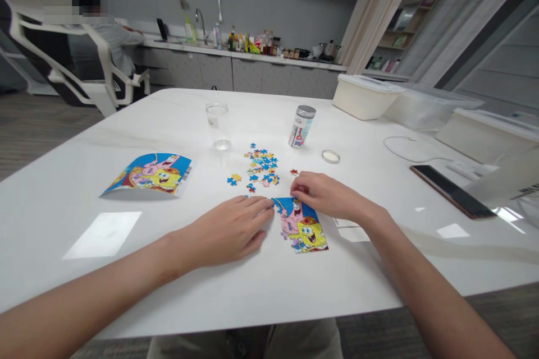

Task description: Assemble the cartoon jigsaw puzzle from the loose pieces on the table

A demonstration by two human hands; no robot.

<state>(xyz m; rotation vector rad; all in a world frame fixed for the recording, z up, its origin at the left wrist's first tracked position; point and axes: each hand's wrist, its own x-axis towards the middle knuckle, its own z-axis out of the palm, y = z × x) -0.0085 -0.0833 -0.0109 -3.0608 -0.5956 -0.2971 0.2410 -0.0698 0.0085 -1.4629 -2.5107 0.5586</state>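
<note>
A partly joined jigsaw puzzle (309,233) with a yellow and a pink cartoon figure lies flat near the table's front; its left side is ragged. My left hand (229,230) rests palm down beside it, fingers stretched out, the fingertips at its upper left corner. At the puzzle's top edge is my right hand (322,193), its fingers curled together; anything between them is hidden. Beyond the hands lie several loose puzzle pieces (264,164), mostly blue. A single red piece (293,172) is just past my right hand. To the left, a curved picture sheet (162,174) shows the same figures.
Behind the pieces stand an open clear jar (218,126) and a lidded printed canister (302,126). A round lid (330,156) lies nearby. Storage boxes (366,98), a white cable (393,148) and a dark flat device (450,190) occupy the right. A seated person (115,45) is far left.
</note>
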